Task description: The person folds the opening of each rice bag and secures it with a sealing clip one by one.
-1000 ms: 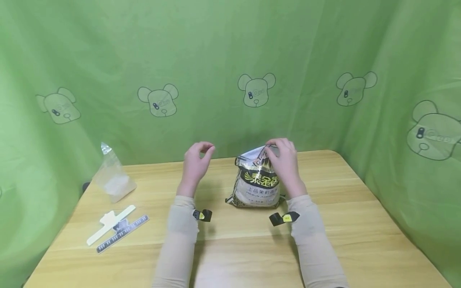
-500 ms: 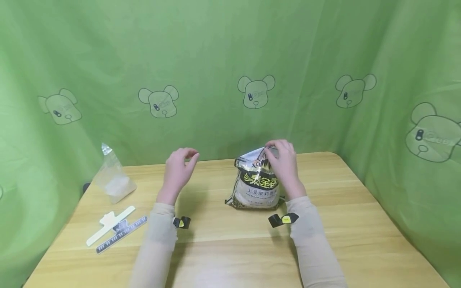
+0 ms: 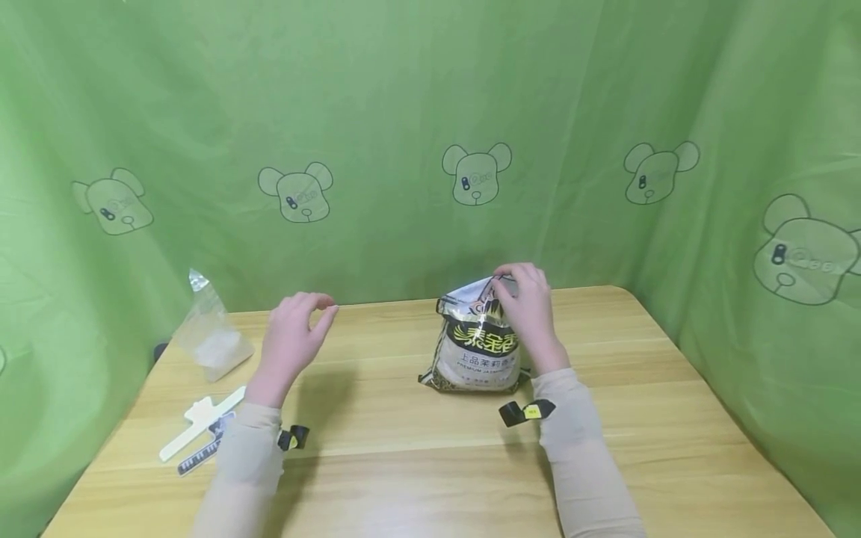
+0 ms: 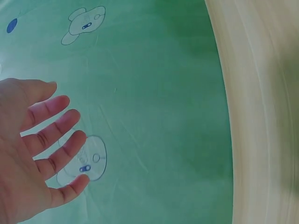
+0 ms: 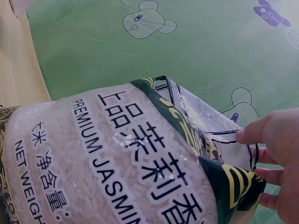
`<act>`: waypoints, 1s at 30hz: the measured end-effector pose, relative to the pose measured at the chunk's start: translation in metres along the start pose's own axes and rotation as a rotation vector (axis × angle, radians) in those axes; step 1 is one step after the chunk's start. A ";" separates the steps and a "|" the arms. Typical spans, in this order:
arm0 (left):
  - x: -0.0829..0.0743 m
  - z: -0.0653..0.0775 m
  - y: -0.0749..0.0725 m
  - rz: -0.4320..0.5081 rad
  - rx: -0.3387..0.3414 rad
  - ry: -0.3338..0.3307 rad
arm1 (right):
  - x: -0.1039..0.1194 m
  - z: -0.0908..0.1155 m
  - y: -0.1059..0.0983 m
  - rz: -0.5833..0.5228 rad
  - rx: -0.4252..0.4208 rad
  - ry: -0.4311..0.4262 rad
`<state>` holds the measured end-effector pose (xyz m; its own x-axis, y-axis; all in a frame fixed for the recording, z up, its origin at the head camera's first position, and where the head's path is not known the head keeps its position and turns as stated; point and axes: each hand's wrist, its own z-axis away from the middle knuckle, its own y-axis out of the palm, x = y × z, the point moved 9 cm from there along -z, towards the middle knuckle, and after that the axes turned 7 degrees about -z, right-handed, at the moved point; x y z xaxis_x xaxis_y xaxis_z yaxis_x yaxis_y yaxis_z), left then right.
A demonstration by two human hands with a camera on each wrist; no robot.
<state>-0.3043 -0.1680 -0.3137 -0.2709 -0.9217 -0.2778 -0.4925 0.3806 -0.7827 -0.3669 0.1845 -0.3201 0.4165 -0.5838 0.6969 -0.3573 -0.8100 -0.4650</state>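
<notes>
A bag of jasmine rice (image 3: pixel 479 351) stands upright on the wooden table. My right hand (image 3: pixel 528 306) pinches the bag's top edge at its right corner; in the right wrist view the thumb (image 5: pixel 252 130) lies on the near side and the fingers behind. My left hand (image 3: pixel 292 340) is in the air left of the bag, holding nothing; the left wrist view shows its fingers (image 4: pixel 60 154) spread and slightly bent. Left of that hand are a clear plastic bag (image 3: pixel 215 344) with white contents, a white sealing clip (image 3: pixel 202 422) and a piano-key patterned clip (image 3: pixel 199 457), partly hidden by the left forearm.
The wooden table (image 3: pixel 417 463) ends at a green curtain (image 3: pixel 390 97) printed with bear heads, which hangs behind it and along both sides. A small dark object (image 3: pixel 160 350) shows at the table's left edge, behind the clear bag.
My left hand has moved left and slightly down, away from the rice bag, and its forearm now covers part of the patterned clip. The right hand keeps its hold on the bag.
</notes>
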 end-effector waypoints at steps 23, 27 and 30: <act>0.043 0.062 -0.031 -0.208 0.061 0.066 | -0.002 0.001 0.001 -0.013 0.008 0.021; 0.051 0.073 -0.030 -0.197 0.076 0.056 | -0.001 0.001 0.000 -0.016 0.005 0.014; 0.058 0.080 -0.029 -0.172 0.088 0.047 | 0.000 0.001 0.000 -0.017 0.001 0.012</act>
<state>-0.2393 -0.2386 -0.3519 -0.2286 -0.9672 -0.1107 -0.4611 0.2078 -0.8627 -0.3658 0.1850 -0.3208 0.4129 -0.5691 0.7111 -0.3497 -0.8200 -0.4532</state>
